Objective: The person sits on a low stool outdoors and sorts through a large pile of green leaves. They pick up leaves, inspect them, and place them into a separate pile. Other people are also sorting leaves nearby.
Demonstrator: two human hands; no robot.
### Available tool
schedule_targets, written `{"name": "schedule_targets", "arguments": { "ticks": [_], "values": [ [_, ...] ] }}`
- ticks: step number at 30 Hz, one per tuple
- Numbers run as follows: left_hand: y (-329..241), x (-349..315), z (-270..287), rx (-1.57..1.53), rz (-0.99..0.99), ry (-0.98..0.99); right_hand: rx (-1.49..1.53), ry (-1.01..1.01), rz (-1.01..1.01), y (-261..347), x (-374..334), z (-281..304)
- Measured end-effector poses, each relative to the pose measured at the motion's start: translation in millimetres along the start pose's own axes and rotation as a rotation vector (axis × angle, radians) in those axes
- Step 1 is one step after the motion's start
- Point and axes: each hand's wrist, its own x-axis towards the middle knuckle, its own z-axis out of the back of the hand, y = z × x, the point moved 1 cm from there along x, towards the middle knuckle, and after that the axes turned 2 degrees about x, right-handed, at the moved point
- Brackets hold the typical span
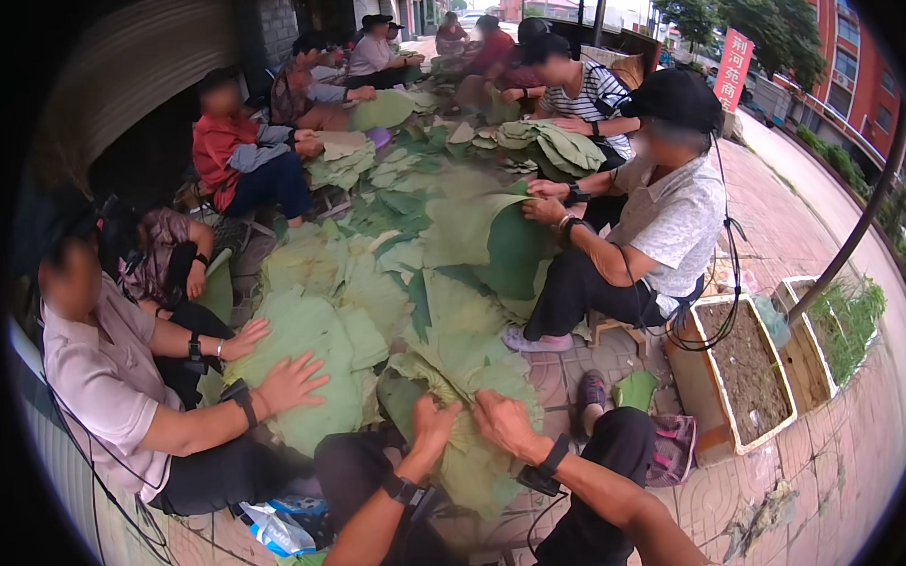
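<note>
Two bare hands are gripping pale-green leaves (482,469) over the wearer's lap.
The leaves are lying between the hands and spreading below and beyond them; the left hand (433,425) is curling its fingers around the near left part, while the right hand (508,424) is clasping the right part just beside it, though how many layers each is holding cannot be told. Farther out, a co-worker on the left (101,345) is resting open palms on a leaf stack (318,419), a co-worker on the right (669,196) is holding a broad leaf (517,249), and a soil-filled planter box (705,409) is standing on the paving.
</note>
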Motion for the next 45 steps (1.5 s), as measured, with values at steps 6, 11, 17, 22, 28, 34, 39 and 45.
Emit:
{"name": "schedule_targets", "arguments": {
  "ticks": [6,11,17,22,28,34,39,45],
  "values": [
    [5,-2,2,0.017,-0.045,-0.027,0.063,0.009,-0.026,11,5,-7],
    [8,-1,1,-0.038,-0.005,-0.047,0.071,0.018,-0.049,17,13,-6],
    [-15,-11,10,0.0,0.061,-0.071,0.049,0.044,-0.046,19,12,-9],
    [-14,-15,8,0.025,-0.025,-0.034,0.059,0.055,-0.015,19,8,-11],
    [-16,-17,8,0.123,-0.031,-0.004,0.12,0.016,-0.002,24,7,-2],
    [-18,-20,1,0.162,-0.08,-0.032,0.15,-0.033,-0.07,25,7,8],
    [-9,-21,1,0.064,-0.029,0.022,0.112,0.005,-0.029,23,-1,0],
    [-8,-18,4,0.113,0.075,0.014,0.199,0.084,-0.104,28,1,5]
  ]
}}
